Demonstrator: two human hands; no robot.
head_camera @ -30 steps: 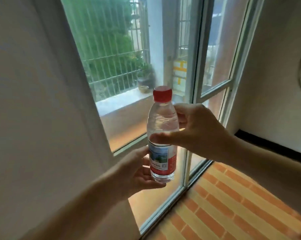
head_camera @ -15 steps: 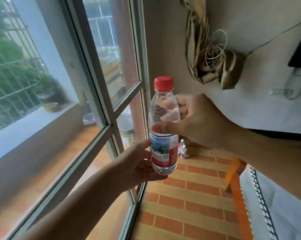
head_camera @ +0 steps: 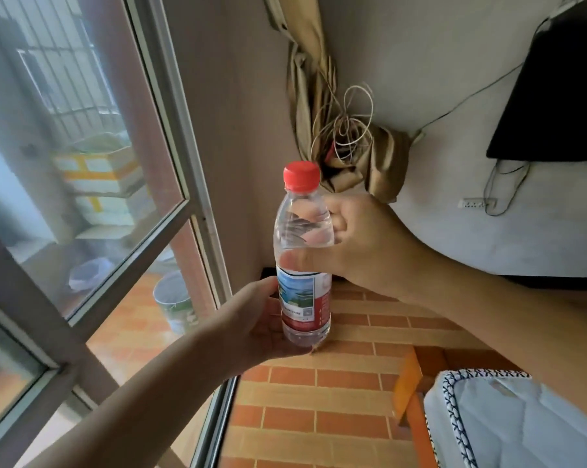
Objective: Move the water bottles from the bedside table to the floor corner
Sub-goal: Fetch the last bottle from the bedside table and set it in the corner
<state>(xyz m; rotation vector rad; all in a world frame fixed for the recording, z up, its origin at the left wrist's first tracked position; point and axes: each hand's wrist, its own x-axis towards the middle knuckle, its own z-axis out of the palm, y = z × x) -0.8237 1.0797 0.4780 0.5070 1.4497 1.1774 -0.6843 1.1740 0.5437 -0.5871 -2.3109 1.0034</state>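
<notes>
Left hand (head_camera: 251, 319) cupped under water bottle (head_camera: 303, 258), right hand (head_camera: 359, 244) wrapped round its upper body.
Held upright mid-frame above brick-pattern floor (head_camera: 336, 393); window frame (head_camera: 184, 184) at left, bed corner (head_camera: 508, 420) lower right.

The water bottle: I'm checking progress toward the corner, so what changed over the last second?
The view swung from the window toward the room's corner: the knotted curtain, wall and a dark screen came into sight. The water bottle stayed upright with its red cap on; the right hand kept its grip on the upper body, the left hand at the base.
</notes>
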